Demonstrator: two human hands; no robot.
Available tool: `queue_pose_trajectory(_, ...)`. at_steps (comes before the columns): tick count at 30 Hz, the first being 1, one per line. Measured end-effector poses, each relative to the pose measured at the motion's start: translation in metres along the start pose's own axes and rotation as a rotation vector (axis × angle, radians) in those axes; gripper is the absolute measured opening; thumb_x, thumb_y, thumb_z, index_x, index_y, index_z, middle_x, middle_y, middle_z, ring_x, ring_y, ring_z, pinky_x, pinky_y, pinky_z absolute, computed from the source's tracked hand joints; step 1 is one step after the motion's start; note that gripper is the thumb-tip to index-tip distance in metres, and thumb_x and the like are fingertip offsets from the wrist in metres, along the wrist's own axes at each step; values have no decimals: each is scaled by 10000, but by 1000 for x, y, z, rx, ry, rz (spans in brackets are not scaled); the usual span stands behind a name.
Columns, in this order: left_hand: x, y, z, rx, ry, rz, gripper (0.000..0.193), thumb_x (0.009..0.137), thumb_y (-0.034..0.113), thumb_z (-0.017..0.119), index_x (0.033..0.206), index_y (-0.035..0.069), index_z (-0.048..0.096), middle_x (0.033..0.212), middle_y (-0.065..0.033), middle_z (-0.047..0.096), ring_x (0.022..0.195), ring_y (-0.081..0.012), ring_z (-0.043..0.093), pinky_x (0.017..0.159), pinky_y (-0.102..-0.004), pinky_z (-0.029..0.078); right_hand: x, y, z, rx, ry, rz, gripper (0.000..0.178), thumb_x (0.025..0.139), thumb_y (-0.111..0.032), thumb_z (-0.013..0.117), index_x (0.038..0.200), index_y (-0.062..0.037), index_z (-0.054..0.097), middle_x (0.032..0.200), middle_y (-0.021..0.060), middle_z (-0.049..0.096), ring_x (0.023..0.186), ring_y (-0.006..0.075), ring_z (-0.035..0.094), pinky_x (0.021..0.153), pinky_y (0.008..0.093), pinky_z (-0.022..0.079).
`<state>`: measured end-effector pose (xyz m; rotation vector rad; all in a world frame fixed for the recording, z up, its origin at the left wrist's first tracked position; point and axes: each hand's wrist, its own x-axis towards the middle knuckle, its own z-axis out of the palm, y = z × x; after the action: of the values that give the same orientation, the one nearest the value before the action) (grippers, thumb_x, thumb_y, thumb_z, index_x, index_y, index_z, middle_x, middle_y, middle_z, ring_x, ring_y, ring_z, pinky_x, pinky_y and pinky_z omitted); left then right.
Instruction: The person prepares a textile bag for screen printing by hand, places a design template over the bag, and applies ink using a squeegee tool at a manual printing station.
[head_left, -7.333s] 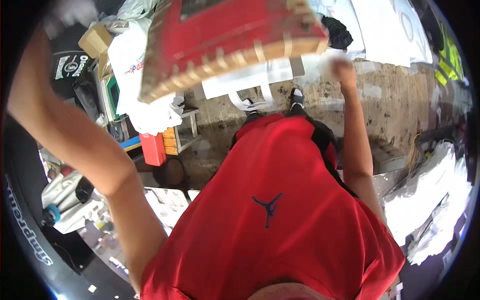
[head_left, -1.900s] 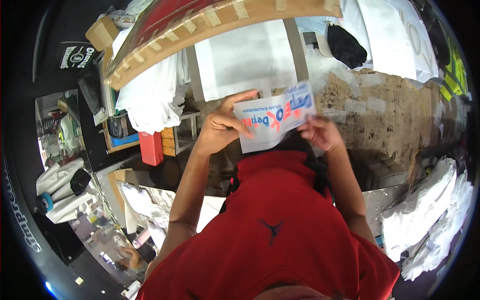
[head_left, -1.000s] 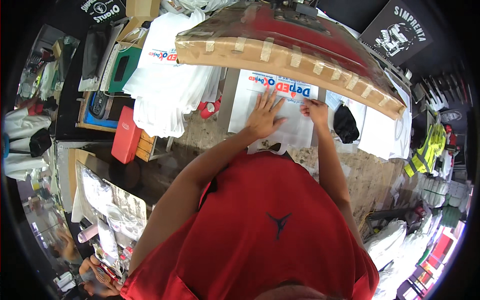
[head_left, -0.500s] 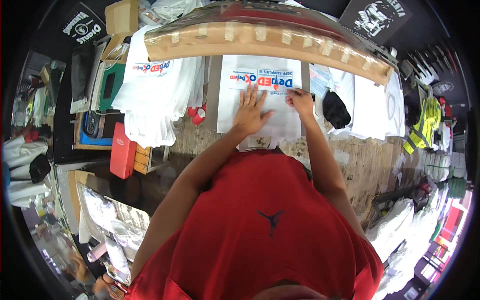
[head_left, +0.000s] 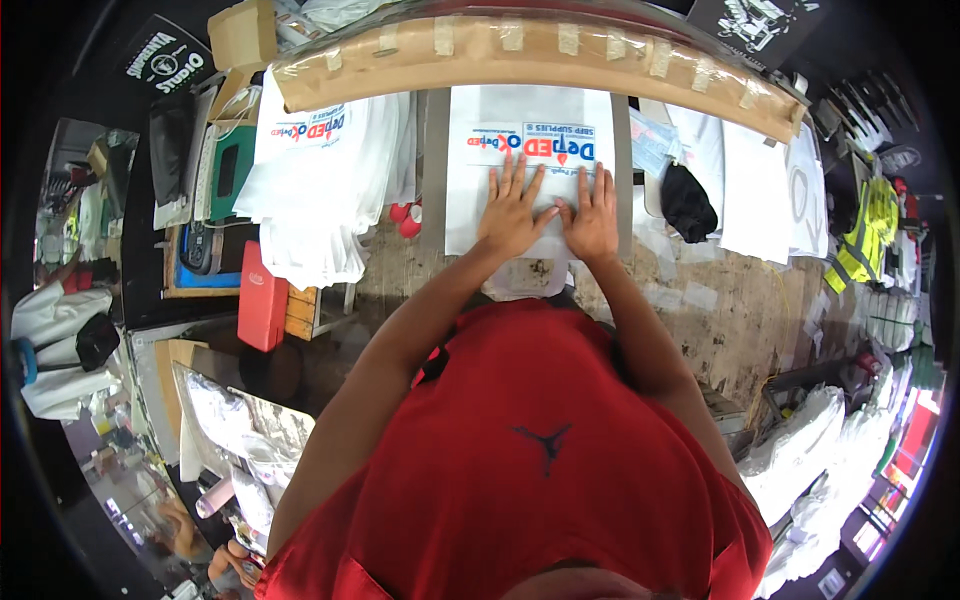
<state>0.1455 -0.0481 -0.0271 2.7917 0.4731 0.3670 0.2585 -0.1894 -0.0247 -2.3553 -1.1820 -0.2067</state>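
A white printed cloth piece [head_left: 485,225], perhaps a bag, lies flat on a grey board [head_left: 437,190] in front of me. Blue and red lettering runs across its upper half, upside down to me. On its lower half my left hand [head_left: 512,215] rests palm down, fingers stretched just under the lettering. Beside it, my right hand [head_left: 592,222] also lies flat near the cloth's right side, and the two thumbs almost meet. Neither hand grips anything. Beyond the cloth's far edge, a large frame edged with brown tape [head_left: 480,68] hangs tilted up.
Left of the board hangs a pile of white printed cloths [head_left: 310,190]. A red box [head_left: 261,300] stands below it. At the right are a black cloth bundle [head_left: 688,204], white sheets [head_left: 755,200] and a yellow safety vest [head_left: 865,235]. Plastic-wrapped white bundles [head_left: 800,440] sit at lower right.
My right hand has gone from pinching at the cloth's right edge to lying flat on it. My left hand stays flat on the cloth. The whole view has shifted slightly.
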Motion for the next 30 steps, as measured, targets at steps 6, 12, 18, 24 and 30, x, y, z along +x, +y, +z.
queue_pose_trajectory(6,0,-4,4,-11,-1,2,787,972,573,478,1559,85,289,1636,-227,135,1523,-405,76,1206,-585,80,0,1,6,-36,-36,26,710,959,-409,586,1492,11,377,1565,299,252,1447,474,246,1187,533,237)
queue_pose_trajectory(12,2,-7,3,40,-52,38,795,973,608,438,1572,112,273,1645,-215,110,1532,-386,27,1219,-558,43,-2,2,6,8,-28,25,730,955,-405,591,1504,13,354,1558,318,247,1444,488,240,1189,546,228)
queue_pose_trajectory(18,3,-5,0,55,-53,38,783,981,610,415,1581,135,251,1650,-205,97,1532,-383,16,1220,-557,36,12,9,10,250,214,227,658,899,-292,686,1414,31,434,1380,300,477,1290,442,463,1057,495,396)
queue_pose_trajectory(24,3,-4,-2,45,-101,21,782,987,611,397,1590,145,221,1653,-196,90,1532,-382,5,1223,-554,21,58,41,11,387,132,600,511,775,-239,797,1168,11,588,897,177,705,866,349,692,790,413,540)
queue_pose_trajectory(30,3,-4,-2,33,-72,27,771,987,599,400,1581,134,245,1648,-203,112,1530,-390,15,1220,-560,23,67,41,5,320,46,607,359,754,-257,814,977,-1,699,841,144,736,825,323,716,771,387,549)
